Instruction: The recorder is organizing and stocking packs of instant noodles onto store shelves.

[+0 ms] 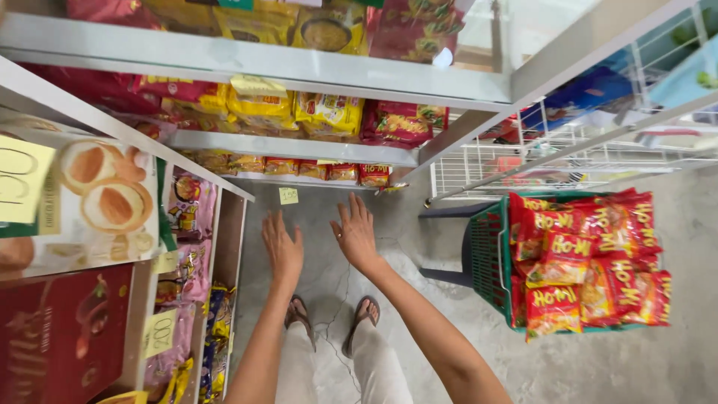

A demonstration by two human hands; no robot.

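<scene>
Grey floor: cracked grey concrete floor [598,359], rough, under two sandalled feet.
Left hand [282,251]: flat, fingers spread, holding nothing.
Right hand [355,233]: same, just beside, apart.
Nearest: small yellow paper price tag [289,196] on grey metal shelf edge [299,147], just above fingertips.
Right side: green plastic mesh basket [490,258] heaped with glossy red snack packets [591,262], too many to count.
</scene>
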